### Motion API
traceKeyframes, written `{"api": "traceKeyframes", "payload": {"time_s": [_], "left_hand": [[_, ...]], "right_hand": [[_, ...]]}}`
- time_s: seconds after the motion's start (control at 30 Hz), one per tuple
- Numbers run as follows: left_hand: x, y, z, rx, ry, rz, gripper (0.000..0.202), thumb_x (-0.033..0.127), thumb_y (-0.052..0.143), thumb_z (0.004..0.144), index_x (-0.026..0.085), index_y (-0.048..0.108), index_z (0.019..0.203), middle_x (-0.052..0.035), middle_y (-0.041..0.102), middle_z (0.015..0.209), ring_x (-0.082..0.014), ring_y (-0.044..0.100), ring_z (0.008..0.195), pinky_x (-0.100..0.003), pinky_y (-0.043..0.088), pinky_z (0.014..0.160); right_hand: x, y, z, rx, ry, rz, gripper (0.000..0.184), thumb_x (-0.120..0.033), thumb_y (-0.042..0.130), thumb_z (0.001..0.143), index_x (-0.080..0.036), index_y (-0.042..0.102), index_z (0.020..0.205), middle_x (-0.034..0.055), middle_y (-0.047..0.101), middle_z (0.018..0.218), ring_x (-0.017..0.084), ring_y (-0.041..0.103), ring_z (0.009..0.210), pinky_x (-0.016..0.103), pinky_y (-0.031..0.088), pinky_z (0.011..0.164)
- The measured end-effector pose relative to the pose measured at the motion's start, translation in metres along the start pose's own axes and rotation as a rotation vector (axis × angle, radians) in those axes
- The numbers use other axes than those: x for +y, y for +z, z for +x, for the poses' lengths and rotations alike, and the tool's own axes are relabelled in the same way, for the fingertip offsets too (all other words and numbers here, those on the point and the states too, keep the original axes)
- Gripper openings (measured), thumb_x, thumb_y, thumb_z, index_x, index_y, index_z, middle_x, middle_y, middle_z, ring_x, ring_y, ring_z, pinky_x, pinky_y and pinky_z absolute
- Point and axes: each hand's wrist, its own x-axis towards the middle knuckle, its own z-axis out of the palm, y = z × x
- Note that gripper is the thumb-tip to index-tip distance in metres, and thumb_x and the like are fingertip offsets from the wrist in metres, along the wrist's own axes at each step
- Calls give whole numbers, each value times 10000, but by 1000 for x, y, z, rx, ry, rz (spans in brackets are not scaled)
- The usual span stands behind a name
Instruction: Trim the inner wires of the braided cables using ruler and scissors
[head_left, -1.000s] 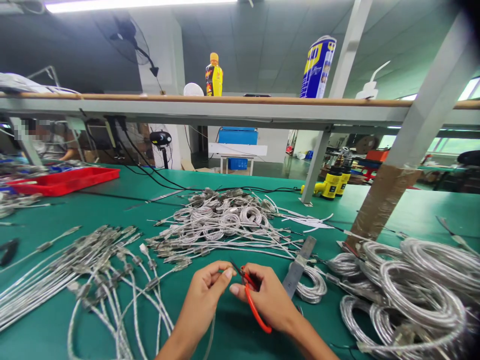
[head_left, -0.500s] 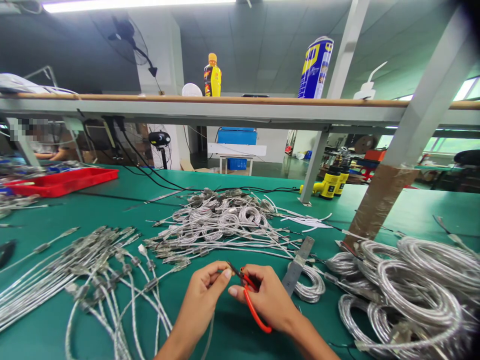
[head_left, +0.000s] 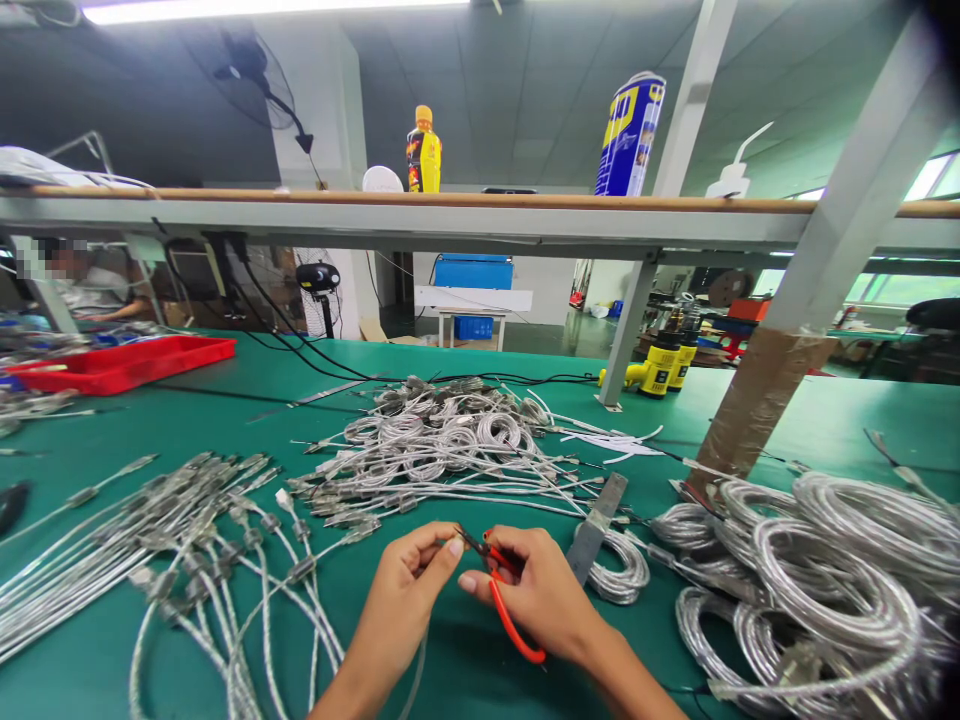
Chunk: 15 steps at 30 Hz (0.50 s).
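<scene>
My left hand (head_left: 415,583) pinches the end of a thin cable (head_left: 417,672), which hangs down below the palm. In my right hand (head_left: 538,582) is a pair of red-handled pliers or cutters (head_left: 516,625), the fingers closed around one handle. The tool's dark jaws reach to my left fingertips and meet the cable end there. Fingers hide the exact point of contact. A flat metal ruler-like strip (head_left: 598,530) lies just beyond my right hand, partly over a coiled clear cable (head_left: 621,570).
A heap of cables (head_left: 450,440) lies ahead, with connector cables (head_left: 210,540) at left and large coils (head_left: 817,590) at right. A red tray (head_left: 142,362) sits far left. Yellow heat-gun-like tools (head_left: 660,365) stand behind a shelf post (head_left: 626,335). A person sits far left.
Both hands stay almost in place. The pliers have shifted very slightly right, their jaws still at the left fingertips.
</scene>
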Motion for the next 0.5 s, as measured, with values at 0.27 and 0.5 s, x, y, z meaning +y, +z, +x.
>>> {"api": "traceKeyframes", "payload": {"time_s": [0.27,0.5], "left_hand": [[0,0,-1,-2,24,49,129,267,550,727,160,590,667,30,514,617,-112,446,608,-187,369,568],[3,2,-4,22,46,136,141,281,530,744,163,604,728,10,554,667,-134,476,658,-204,392,608]], "right_hand": [[1,-1,0,17,-10,-29,332,-370,549,692,-183,331,528,-72,315,505,74,260,489,189,197,440],[-3,-2,-1,33,-27,-46,317,-377,553,684,-185,356,526,-72,325,500,76,266,477,195,196,433]]}}
